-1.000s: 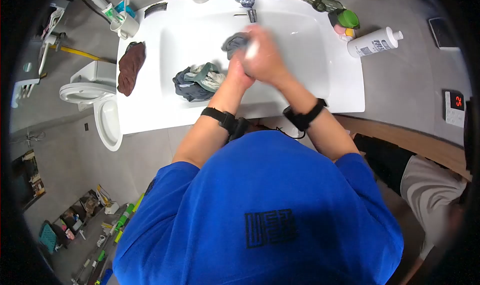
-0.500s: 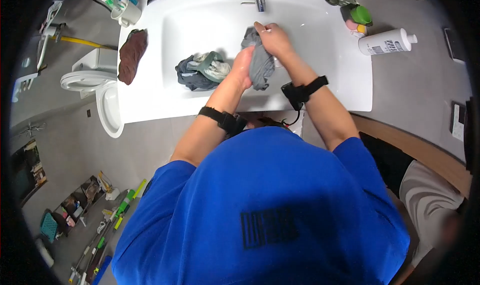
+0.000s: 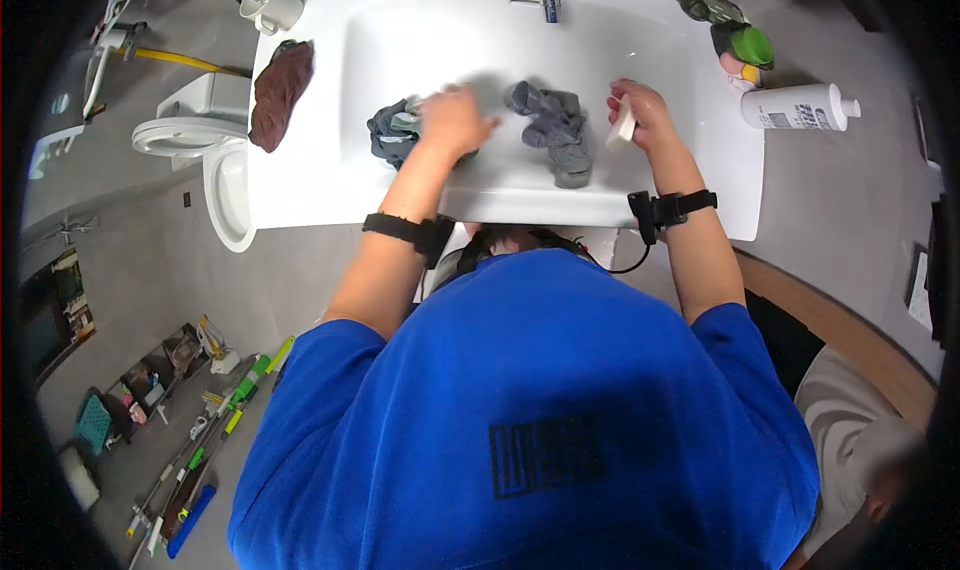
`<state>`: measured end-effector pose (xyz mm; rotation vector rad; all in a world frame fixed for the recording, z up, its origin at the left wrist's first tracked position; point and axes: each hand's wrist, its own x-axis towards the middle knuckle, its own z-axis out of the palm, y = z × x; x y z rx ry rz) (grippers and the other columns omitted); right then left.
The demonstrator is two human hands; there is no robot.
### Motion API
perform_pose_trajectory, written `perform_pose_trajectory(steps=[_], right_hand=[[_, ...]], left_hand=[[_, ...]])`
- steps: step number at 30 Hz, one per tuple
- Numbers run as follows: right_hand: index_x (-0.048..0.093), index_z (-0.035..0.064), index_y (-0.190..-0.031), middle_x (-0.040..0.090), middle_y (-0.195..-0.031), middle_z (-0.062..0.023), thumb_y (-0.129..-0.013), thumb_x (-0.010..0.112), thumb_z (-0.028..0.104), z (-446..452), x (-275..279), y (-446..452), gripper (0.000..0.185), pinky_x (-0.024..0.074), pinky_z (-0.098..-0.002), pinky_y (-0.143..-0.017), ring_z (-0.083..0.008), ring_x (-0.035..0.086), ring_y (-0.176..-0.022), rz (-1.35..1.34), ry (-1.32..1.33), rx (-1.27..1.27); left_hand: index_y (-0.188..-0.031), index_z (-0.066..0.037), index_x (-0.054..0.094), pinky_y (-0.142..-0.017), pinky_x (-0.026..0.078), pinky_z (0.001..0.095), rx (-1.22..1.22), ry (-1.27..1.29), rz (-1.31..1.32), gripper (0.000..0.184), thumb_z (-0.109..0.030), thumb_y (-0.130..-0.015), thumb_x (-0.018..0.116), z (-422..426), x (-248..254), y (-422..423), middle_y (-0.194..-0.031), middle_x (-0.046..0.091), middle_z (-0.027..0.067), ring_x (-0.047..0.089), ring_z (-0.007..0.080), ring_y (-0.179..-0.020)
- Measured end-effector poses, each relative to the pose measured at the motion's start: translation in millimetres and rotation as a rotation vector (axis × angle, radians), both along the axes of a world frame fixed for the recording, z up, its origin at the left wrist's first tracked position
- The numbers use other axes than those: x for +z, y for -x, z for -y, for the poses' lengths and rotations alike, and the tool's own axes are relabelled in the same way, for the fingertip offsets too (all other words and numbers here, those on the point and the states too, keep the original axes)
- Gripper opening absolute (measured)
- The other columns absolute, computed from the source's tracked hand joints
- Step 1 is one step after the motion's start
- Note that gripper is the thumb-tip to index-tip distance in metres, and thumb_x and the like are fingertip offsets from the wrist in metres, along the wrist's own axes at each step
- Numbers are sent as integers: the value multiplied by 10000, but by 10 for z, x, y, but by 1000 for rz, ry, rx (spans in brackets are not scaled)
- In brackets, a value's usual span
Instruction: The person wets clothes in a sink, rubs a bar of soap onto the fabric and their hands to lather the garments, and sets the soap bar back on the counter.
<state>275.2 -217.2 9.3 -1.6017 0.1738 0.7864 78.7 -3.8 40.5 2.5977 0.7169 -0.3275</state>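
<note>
A grey cloth (image 3: 555, 135) lies crumpled in the white sink (image 3: 420, 30), between my hands and touched by neither. My right hand (image 3: 640, 115) is closed around a small white bar (image 3: 623, 122), to the right of that cloth. Over the left part of the basin, my left hand (image 3: 457, 122) has its fingers apart on or just above a dark grey and green cloth bundle (image 3: 392, 135), partly covering it. Whether it touches the bundle is hard to tell.
A brown cloth (image 3: 282, 95) lies on the left rim, below a white mug (image 3: 272, 10). The faucet (image 3: 549, 8) is at the back. On the right are a white bottle (image 3: 800, 108) and a green cup (image 3: 751, 46). Another person (image 3: 850, 420) is at the lower right.
The grey cloth has left my hands and lies in the basin. My left hand has moved left to the bundle, and my right hand has moved right with the white bar.
</note>
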Motion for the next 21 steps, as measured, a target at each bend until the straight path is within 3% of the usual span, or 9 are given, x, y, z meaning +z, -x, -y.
perform_pose_trajectory(steps=[1, 4, 6, 7, 12, 15, 18, 19, 21], right_hand=[[558, 18, -939, 561, -832, -103, -824, 601, 123, 71, -110, -88, 161, 517, -355, -602, -237, 588, -694, -158, -97, -51], [522, 19, -968, 561, -849, -127, -814, 596, 72, 36, -58, -5, 179, 547, -370, -628, -233, 595, -706, -359, -218, -87], [504, 20, -986, 565, -860, -139, -813, 593, 52, -90, 68, 129, 197, 561, -377, -648, -228, 601, -717, -395, -243, -76], [486, 28, -1047, 569, -874, -144, -810, 605, 44, -151, 99, 223, 266, 568, -386, -667, -224, 607, -737, -413, -269, 4], [422, 59, -1218, 582, -948, -143, -811, 648, 59, -497, 289, 624, 465, 566, -363, -647, -202, 619, -789, -370, -259, 376], [373, 85, -1306, 590, -1001, -110, -814, 687, 140, -745, 486, 811, 587, 528, -304, -639, -167, 603, -802, -280, -248, 534], [419, 56, -1318, 604, -931, -54, -857, 660, 268, -929, 716, 1008, 562, 443, -245, -622, -109, 536, -721, 66, -296, 664], [419, 56, -1318, 604, -931, -54, -857, 660, 268, -991, 797, 1028, 562, 443, -245, -622, -109, 536, -721, 73, -299, 661], [471, 44, -1270, 604, -873, -39, -860, 646, 255, -1093, 937, 1042, 494, 439, -248, -625, -102, 514, -697, 221, -256, 812]], left_hand=[[-1215, -54, 561, -1003, 394, 370, -10, -270, -216, 613, -436, -749, 676, -104, 110, 61, -1291, 494, 170, 467, 332, -1201], [-1150, -63, 614, -954, 432, 382, -12, -403, -286, 523, -421, -771, 654, -459, -159, 269, -1188, 572, 198, 543, 316, -1120], [-1126, -66, 624, -892, 465, 400, 226, 45, 27, 477, -402, -788, 644, -720, -284, 256, -1031, 637, 203, 618, 289, -983], [-1094, -67, 627, -823, 484, 382, 258, 97, 202, 387, -339, -819, 637, -767, -274, 240, -917, 654, 171, 634, 267, -833], [-1055, -38, 600, -702, 489, 265, 341, 905, 657, 222, -214, -928, 555, -556, 688, 99, -867, 649, 42, 600, 128, -749], [-1108, -40, 570, -694, 484, 228, 283, 1258, 827, 248, -229, -950, 537, -398, 1248, 129, -866, 626, -3, 588, 79, -760], [-1175, -46, 523, -734, 495, 253, 180, 1509, 931, 304, -270, -976, 476, -366, 1565, 207, -991, 614, 38, 587, 89, -848], [-1231, -30, 472, -829, 502, 318, 69, 1798, 925, 289, -126, -961, 432, -443, 1612, 216, -1038, 599, 90, 595, 166, -939], [-1237, 14, 464, -999, 426, 382, 36, 2004, 954, 327, -86, -936, 385, -488, 1689, 269, -1118, 595, 132, 562, 250, -1108]])
